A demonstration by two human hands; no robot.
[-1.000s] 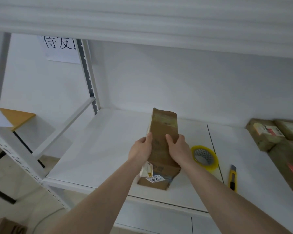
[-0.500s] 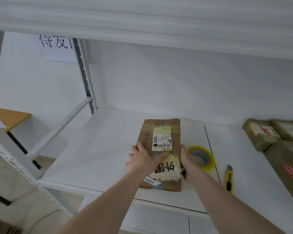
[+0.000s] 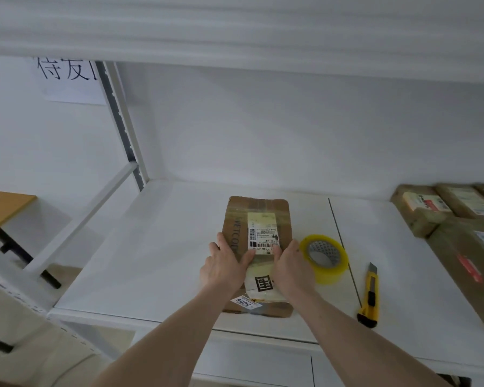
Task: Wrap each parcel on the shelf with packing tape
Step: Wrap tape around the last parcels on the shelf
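Here, a white shelf (image 3: 157,247) is carrying everything; a dark seam is running front to back right of centre. More brown parcels, call them the stack (image 3: 442,219), are sitting at the far right, well apart from the hands.

The parcel (image 3: 259,219) is lying flat near the front middle of the shelf, label side up, its near end close to the front edge. It is looking like a worn, soft-cornered cardboard packet, already glossy with clear tape bands across the far end. A white label (image 3: 262,231) with barcodes is facing up, a cream strip with a black printed character is crossing the near half, and a small tag (image 3: 245,301) is sticking out at the near left corner.

The left hand (image 3: 225,268) is lying over the parcel's left edge, fingers fairly straight and spread, thumb reaching across the top face. The right hand (image 3: 292,270) is resting on the right edge, fingers loosely extended; whether the far fingers are curling under the side, I cannot tell. Neither is pinching anything.

The tape (image 3: 324,258), a yellowish roll, is standing just beside the right hand, possibly touching it. The knife (image 3: 369,297), yellow, is lying further right, blade end pointing away.

Risks, as a judgement: the right hand is crowding the tape, so a careless reach could be knocking it rolling toward the knife. The parcel is sitting near the lip, so a pull on the tape could be dragging it off. Fresh tape could be covering the barcodes with glare or wrinkles.
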